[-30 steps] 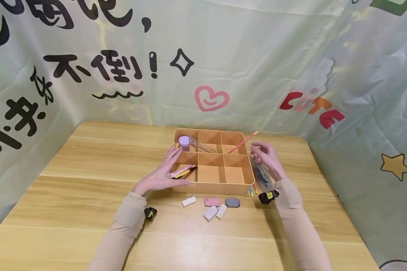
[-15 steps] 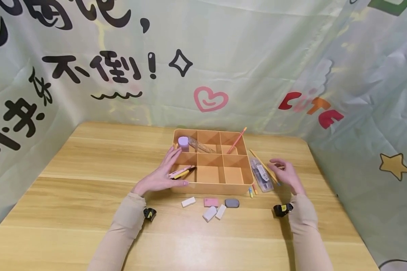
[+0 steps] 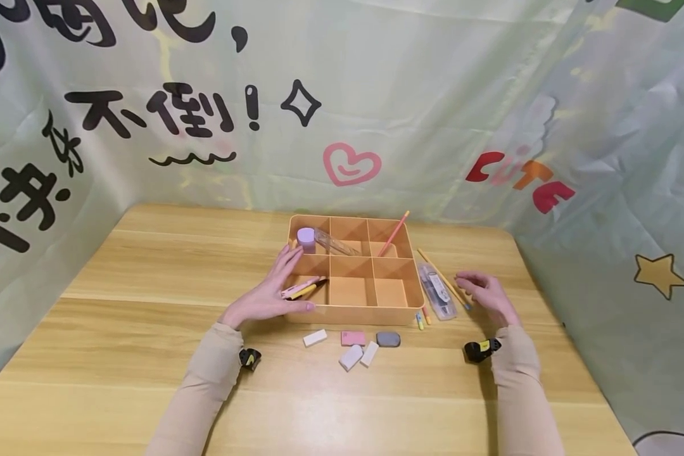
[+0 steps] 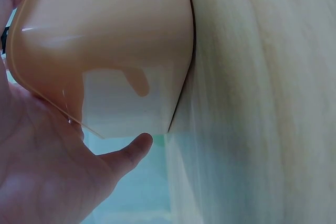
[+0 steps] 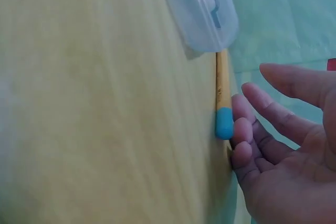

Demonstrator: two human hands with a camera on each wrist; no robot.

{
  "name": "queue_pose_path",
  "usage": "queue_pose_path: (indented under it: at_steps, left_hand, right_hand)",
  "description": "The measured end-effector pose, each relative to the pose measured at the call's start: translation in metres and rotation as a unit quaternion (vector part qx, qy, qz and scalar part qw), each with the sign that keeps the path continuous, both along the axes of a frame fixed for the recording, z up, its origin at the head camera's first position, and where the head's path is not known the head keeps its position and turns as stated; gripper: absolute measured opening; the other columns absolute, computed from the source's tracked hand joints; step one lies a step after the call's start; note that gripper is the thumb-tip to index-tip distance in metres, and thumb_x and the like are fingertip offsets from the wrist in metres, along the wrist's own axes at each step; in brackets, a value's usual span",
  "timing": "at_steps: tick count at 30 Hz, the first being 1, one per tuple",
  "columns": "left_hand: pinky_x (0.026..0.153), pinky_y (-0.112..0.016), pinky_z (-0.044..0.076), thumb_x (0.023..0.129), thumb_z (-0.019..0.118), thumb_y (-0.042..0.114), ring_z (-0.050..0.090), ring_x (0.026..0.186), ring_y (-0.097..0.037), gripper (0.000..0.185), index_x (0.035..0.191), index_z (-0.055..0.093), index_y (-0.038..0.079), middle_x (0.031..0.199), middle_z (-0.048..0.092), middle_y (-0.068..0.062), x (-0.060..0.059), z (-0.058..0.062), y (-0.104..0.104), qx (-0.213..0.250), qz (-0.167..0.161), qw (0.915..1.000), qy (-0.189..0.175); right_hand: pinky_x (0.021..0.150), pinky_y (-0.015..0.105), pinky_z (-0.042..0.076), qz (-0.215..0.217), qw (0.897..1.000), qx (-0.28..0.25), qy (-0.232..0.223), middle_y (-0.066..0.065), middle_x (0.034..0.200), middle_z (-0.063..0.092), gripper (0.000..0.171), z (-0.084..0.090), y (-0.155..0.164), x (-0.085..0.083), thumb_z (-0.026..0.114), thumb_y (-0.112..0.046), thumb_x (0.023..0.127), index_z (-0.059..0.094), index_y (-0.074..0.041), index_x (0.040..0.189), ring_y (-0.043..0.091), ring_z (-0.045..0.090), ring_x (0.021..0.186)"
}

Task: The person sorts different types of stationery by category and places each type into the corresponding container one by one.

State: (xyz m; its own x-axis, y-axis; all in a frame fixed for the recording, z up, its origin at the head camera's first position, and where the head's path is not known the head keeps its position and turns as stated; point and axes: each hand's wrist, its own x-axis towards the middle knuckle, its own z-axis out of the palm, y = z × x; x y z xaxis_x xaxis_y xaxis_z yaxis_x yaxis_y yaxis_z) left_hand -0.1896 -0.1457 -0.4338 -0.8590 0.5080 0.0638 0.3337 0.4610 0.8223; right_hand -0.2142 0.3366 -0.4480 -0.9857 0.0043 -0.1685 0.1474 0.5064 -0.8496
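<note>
showing right hand (image 5: 283, 145) fingertips touching blue-tipped pencil (image 5: 223, 98).

Left side: my left hand (image 3: 268, 292) lay flat against the orange tray (image 3: 412, 278) wall.
Right side: pencil (image 3: 443, 278) and clear case (image 3: 436, 291) blocked the tray.
Front: erasers (image 3: 353, 345) crowded the table (image 3: 120, 367).

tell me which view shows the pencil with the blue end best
The right wrist view: the pencil fills the frame, its blue end right at the right hand's fingertips, beside the clear case. The head view shows it whole but thin. The left wrist view shows none of it.
</note>
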Motion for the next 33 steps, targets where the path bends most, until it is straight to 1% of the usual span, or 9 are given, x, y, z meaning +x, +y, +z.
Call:
queue_pose_path:
  at_steps: [3, 6, 9, 14, 18, 23, 27, 29, 33]
  left_hand:
    - [0.123, -0.067, 0.014, 0.08, 0.085, 0.039, -0.016, 0.158, -0.027, 0.119, 0.164, 0.003, 0.015, 0.172, -0.008, -0.008, 0.0, 0.0, 0.0, 0.001, -0.001, 1.0, 0.002]
    - [0.122, -0.067, 0.016, 0.08, 0.084, 0.039, -0.016, 0.158, -0.027, 0.119, 0.164, 0.003, 0.015, 0.171, -0.009, -0.008, 0.0, 0.0, -0.001, 0.0, -0.001, 1.0, -0.001]
    - [0.122, -0.068, 0.015, 0.081, 0.084, 0.039, -0.016, 0.158, -0.027, 0.119, 0.164, 0.003, 0.015, 0.171, -0.009, -0.008, 0.0, 0.0, -0.001, 0.001, -0.001, 1.0, -0.002]
    - [0.122, -0.069, 0.012, 0.08, 0.085, 0.039, -0.016, 0.158, -0.027, 0.12, 0.164, 0.003, 0.016, 0.171, -0.009, -0.008, -0.001, -0.001, -0.001, 0.001, 0.0, 1.0, 0.003]
    - [0.122, -0.069, 0.012, 0.079, 0.085, 0.04, -0.016, 0.158, -0.026, 0.12, 0.164, 0.003, 0.018, 0.172, -0.008, -0.007, -0.001, 0.0, -0.001, -0.003, 0.003, 1.0, 0.004]
    - [0.122, -0.069, 0.012, 0.08, 0.085, 0.04, -0.016, 0.158, -0.026, 0.12, 0.164, 0.003, 0.017, 0.172, -0.008, -0.007, 0.0, 0.0, -0.001, -0.002, 0.002, 1.0, 0.002]
    - [0.121, -0.071, 0.011, 0.081, 0.083, 0.042, -0.016, 0.158, -0.028, 0.119, 0.164, 0.003, 0.017, 0.172, -0.008, -0.008, 0.0, 0.001, 0.0, -0.007, 0.001, 1.0, 0.002]
    - [0.12, -0.072, 0.01, 0.081, 0.083, 0.043, -0.016, 0.158, -0.029, 0.118, 0.164, 0.003, 0.017, 0.172, -0.009, -0.009, 0.001, 0.0, 0.001, -0.011, 0.002, 0.9999, 0.003]
    - [0.12, -0.072, 0.009, 0.081, 0.083, 0.043, -0.016, 0.158, -0.029, 0.118, 0.164, 0.003, 0.017, 0.171, -0.009, -0.009, 0.001, 0.0, 0.001, -0.011, 0.003, 0.9999, 0.003]
  right_hand:
    - [0.076, 0.014, 0.047, -0.003, 1.0, -0.008, 0.003, -0.025, 0.093, 0.06, 0.053, -0.001, 0.0, 0.001, 0.06, -0.025, 0.101, 0.05, 0.012, 0.138, -0.006, 0.053, 0.087]
    - [0.081, 0.01, 0.047, 0.004, 1.0, -0.001, 0.006, -0.02, 0.098, 0.062, 0.053, -0.002, 0.001, 0.002, 0.062, -0.025, 0.101, 0.052, 0.012, 0.137, -0.009, 0.054, 0.089]
    - [0.082, 0.009, 0.046, 0.01, 1.0, 0.019, 0.005, -0.013, 0.103, 0.064, 0.05, -0.001, 0.001, 0.003, 0.063, -0.025, 0.1, 0.054, 0.011, 0.135, -0.01, 0.054, 0.09]
    - [0.077, 0.013, 0.046, 0.011, 0.998, 0.059, 0.007, 0.003, 0.108, 0.068, 0.044, 0.002, -0.004, 0.001, 0.066, -0.023, 0.098, 0.06, 0.01, 0.127, -0.003, 0.054, 0.089]
    - [0.067, 0.018, 0.046, 0.017, 0.996, 0.09, 0.017, 0.013, 0.103, 0.068, 0.037, 0.004, -0.009, -0.001, 0.068, -0.017, 0.096, 0.064, 0.012, 0.118, 0.004, 0.053, 0.082]
    - [0.058, 0.021, 0.044, 0.023, 0.993, 0.111, 0.019, 0.007, 0.09, 0.065, 0.03, 0.004, -0.013, -0.002, 0.068, -0.014, 0.094, 0.065, 0.012, 0.109, 0.008, 0.051, 0.074]
    - [0.057, 0.021, 0.042, 0.023, 0.989, 0.143, 0.024, 0.003, 0.081, 0.062, 0.026, 0.002, -0.014, -0.003, 0.07, -0.014, 0.093, 0.066, 0.01, 0.102, 0.009, 0.049, 0.071]
    - [0.058, 0.021, 0.041, 0.02, 0.986, 0.163, 0.025, 0.002, 0.079, 0.06, 0.025, 0.002, -0.015, -0.003, 0.07, -0.016, 0.092, 0.067, 0.008, 0.099, 0.01, 0.049, 0.07]
    - [0.058, 0.022, 0.041, 0.027, 0.98, 0.192, 0.03, 0.006, 0.079, 0.062, 0.024, 0.003, -0.017, -0.003, 0.069, -0.017, 0.092, 0.067, 0.007, 0.096, 0.011, 0.05, 0.07]
